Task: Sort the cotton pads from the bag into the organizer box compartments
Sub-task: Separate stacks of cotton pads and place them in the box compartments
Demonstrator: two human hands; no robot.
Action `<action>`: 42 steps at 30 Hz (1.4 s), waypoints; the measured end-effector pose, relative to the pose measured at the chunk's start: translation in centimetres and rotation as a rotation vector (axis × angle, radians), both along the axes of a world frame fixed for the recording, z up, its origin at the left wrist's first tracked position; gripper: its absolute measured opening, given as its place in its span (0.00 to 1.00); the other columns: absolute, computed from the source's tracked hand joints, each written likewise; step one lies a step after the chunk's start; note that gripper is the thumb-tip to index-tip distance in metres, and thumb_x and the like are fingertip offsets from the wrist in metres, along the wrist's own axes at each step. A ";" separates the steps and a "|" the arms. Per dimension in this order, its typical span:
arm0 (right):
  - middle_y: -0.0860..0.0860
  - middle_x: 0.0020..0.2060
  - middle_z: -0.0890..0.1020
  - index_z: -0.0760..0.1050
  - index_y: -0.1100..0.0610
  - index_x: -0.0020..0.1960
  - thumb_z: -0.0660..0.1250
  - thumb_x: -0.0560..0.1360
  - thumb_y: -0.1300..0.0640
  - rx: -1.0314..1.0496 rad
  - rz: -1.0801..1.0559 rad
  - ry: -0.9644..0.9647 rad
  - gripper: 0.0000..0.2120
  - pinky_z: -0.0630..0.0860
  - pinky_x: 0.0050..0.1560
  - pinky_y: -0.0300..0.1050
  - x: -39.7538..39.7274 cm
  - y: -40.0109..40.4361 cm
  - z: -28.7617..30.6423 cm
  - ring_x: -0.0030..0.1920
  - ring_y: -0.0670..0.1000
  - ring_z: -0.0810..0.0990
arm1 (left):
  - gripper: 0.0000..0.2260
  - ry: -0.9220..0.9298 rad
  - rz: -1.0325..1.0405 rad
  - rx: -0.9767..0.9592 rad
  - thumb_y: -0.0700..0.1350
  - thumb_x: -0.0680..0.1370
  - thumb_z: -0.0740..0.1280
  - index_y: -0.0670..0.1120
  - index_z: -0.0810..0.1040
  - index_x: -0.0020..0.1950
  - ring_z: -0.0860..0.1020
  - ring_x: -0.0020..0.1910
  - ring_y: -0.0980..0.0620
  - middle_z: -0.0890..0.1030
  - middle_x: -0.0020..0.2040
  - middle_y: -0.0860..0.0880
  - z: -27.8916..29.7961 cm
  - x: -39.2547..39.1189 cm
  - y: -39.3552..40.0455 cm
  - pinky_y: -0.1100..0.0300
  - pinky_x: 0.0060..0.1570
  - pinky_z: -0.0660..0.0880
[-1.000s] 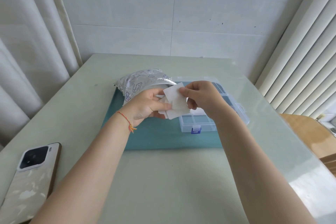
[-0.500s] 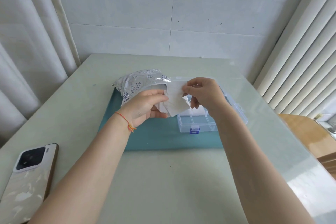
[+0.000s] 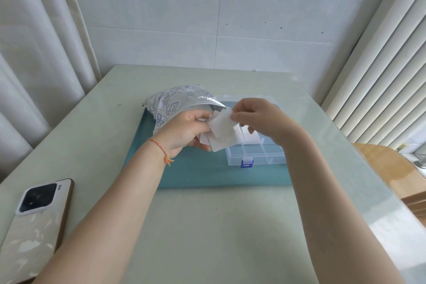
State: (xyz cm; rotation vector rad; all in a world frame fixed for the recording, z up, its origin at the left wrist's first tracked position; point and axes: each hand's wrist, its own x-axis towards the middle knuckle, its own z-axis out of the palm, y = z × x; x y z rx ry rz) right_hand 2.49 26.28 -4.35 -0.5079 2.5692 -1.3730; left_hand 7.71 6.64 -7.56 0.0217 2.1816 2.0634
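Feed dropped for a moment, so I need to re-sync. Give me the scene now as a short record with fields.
left hand: holds a fanned stack of cotton pads
right hand: pinches the top pad
bag: open, behind left hand
organizer box: lid open, on teal mat
near compartments: look empty
phone: table's near left

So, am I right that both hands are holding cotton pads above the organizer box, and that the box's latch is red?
Not quite: the latch is blue, as the head view shows. The rest holds: the left hand grips a small stack of cotton pads, the right hand pinches the top one, and both are above the clear organizer box.
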 end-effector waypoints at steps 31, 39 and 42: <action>0.51 0.35 0.78 0.78 0.51 0.43 0.62 0.73 0.64 0.193 0.014 0.256 0.10 0.76 0.43 0.48 0.5 -1.8 -0.4 0.37 0.53 0.75 | 0.07 -0.085 0.021 0.117 0.41 0.80 0.64 0.44 0.83 0.50 0.80 0.34 0.51 0.82 0.38 0.46 0.2 -0.1 0.3 0.58 0.29 0.78; 0.46 0.34 0.74 0.75 0.53 0.51 0.70 0.75 0.53 0.067 -0.167 0.277 0.07 0.65 0.30 0.31 -0.1 -2.3 -1.1 0.34 0.44 0.71 | 0.09 -0.027 0.111 0.135 0.35 0.79 0.66 0.45 0.80 0.56 0.81 0.36 0.51 0.83 0.43 0.45 -0.3 -0.4 0.5 0.60 0.30 0.78; 0.47 0.39 0.74 0.76 0.53 0.49 0.72 0.73 0.52 0.132 -0.177 0.315 0.08 0.64 0.35 0.36 0.0 -2.8 -1.5 0.39 0.47 0.71 | 0.11 -0.002 0.178 0.171 0.35 0.79 0.65 0.44 0.80 0.59 0.82 0.39 0.48 0.83 0.45 0.43 -0.4 -0.5 0.7 0.59 0.32 0.80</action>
